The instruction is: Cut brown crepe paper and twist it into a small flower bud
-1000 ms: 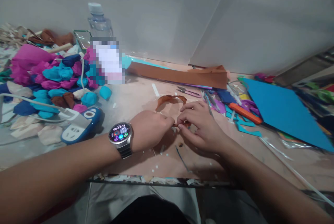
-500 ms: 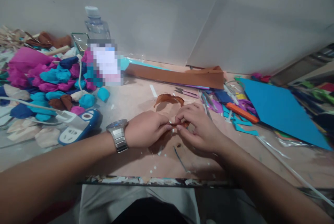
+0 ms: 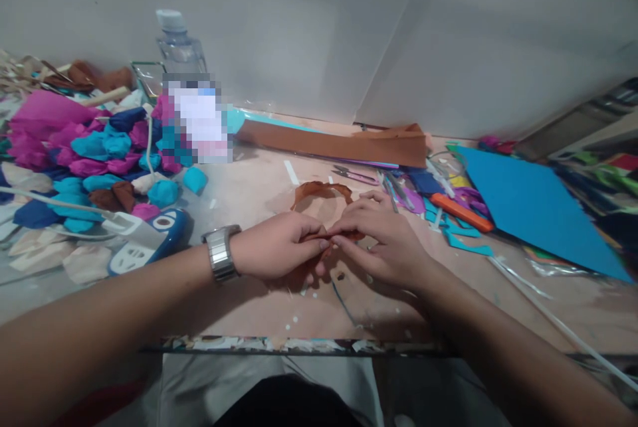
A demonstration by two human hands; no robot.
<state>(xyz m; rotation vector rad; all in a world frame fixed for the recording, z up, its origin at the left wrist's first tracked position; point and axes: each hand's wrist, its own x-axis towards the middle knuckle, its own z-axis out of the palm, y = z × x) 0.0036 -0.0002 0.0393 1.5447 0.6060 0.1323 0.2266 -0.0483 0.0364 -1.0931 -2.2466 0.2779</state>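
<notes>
My left hand (image 3: pixel 276 244), with a metal watch (image 3: pixel 220 253) on its wrist, is closed, pinching a brown crepe-paper strip (image 3: pixel 321 192) between thumb and fingers. Close against it, my right hand (image 3: pixel 381 234) is closed on the same strip, thumb and forefinger meeting at the other hand's fingertips. Beyond the hands the strip loops in an arc over the table. Part of it is hidden under my fingers.
Crumpled coloured paper pieces (image 3: pixel 100 145), a power strip (image 3: pixel 149 241) and a bottle (image 3: pixel 182 48) lie to the left. At the back is folded brown paper (image 3: pixel 329 143). Thread snips (image 3: pixel 356 176), an orange cutter (image 3: pixel 461 213) and a blue sheet (image 3: pixel 538 208) are on the right.
My fingers have shifted slightly along the brown strip, and my left fingers now show beneath it. The strip's loop has moved slightly and looks fuller.
</notes>
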